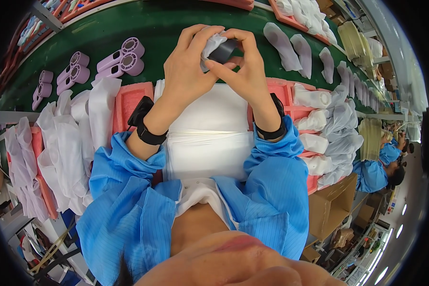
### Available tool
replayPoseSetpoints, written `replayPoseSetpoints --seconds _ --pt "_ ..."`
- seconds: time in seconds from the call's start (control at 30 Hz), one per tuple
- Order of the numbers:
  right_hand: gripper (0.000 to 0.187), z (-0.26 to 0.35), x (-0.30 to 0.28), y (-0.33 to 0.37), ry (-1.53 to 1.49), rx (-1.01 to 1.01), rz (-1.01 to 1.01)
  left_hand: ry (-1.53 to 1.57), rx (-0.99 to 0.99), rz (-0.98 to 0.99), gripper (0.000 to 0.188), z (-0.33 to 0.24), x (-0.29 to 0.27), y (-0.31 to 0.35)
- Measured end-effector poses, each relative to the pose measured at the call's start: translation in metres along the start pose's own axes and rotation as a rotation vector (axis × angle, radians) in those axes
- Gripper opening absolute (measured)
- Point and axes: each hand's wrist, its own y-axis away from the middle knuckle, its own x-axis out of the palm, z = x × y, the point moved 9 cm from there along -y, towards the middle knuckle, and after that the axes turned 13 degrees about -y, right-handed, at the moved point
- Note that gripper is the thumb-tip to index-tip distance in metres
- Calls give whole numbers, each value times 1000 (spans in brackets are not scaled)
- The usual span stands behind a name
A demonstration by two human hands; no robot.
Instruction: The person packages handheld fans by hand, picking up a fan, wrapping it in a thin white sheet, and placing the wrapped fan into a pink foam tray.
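Observation:
Over the far side of the white stack, both my hands are raised close together. My left hand (pixel 191 62) is closed round a crumpled white wrapping (pixel 212 45), its fingertips pressed along the top. A smooth dark grey rounded part (pixel 224 51) sits partly inside that wrapping. My right hand (pixel 247 64) grips the grey part from the right, thumb below and index finger above. The covered end of the part is hidden by the wrapping and my left fingers. Below my hands lies a stack of thin white sheets or bags (pixel 209 148).
A green belt (pixel 167 31) runs across the far side, carrying light purple double-ring parts (pixel 126 59) at left and wrapped pieces (pixel 282 46) at right. Pink trays (pixel 133 102) flank the stack, holding white-wrapped items (pixel 314 119). A cardboard box (pixel 331 205) and co-workers are at right.

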Motion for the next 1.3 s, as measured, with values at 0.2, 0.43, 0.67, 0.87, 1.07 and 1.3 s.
replayPoseSetpoints --seconds 0.2,0.43,0.67,0.87,1.07,1.3 --pt "56 0 -7 -4 -21 -19 64 655 -266 126 44 35 9 -3" --pt "43 -6 5 -1 124 -27 83 860 -49 98 37 4 -12 -13" --pt "31 10 -18 -3 706 -196 -131 543 -303 -144 40 34 -24 1" --pt "34 19 -3 1 859 -318 -87 377 -77 -244 26 8 -25 0" --pt "36 16 -13 1 823 -265 -212 129 3 -248 19 2 -38 -3" --pt "38 14 -24 5 786 -134 -254 119 -183 -182 14 12 -28 5"
